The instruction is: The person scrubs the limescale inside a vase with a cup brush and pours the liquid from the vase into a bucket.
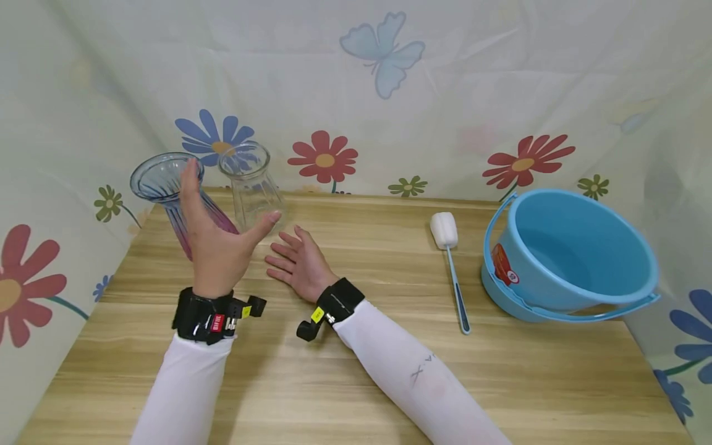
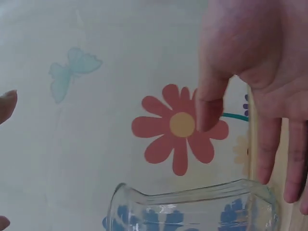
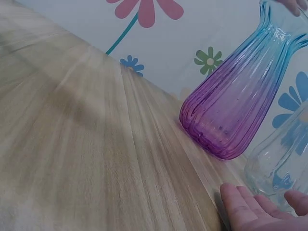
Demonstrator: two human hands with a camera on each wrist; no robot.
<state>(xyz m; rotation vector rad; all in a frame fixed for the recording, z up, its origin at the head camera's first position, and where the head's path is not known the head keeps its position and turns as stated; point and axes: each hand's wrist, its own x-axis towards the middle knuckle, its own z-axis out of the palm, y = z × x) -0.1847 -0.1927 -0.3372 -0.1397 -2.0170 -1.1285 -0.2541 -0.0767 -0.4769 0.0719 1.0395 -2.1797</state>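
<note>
A ribbed glass vase, blue at its flared mouth and purple below (image 1: 177, 217), stands on the table at the left. Beside it is a clear glass vase (image 1: 254, 188). My left hand (image 1: 214, 247) is held up in front of the two vases, thumb spread wide from the fingers, holding nothing. It overlaps the coloured vase in the head view; whether it touches the glass I cannot tell. My right hand (image 1: 305, 264) hovers low near the clear vase's base, palm turned up and fingers extended. The right wrist view shows the coloured vase (image 3: 236, 96) whole above my right fingers (image 3: 236, 204).
A white sponge-headed bottle brush (image 1: 445, 230) with a blue-grey handle lies on the wooden table (image 1: 384, 346), right of centre. A light blue bucket (image 1: 578, 247) with its handle lowered stands at the right. Flower-printed sheeting (image 1: 445, 123) closes off the back and sides.
</note>
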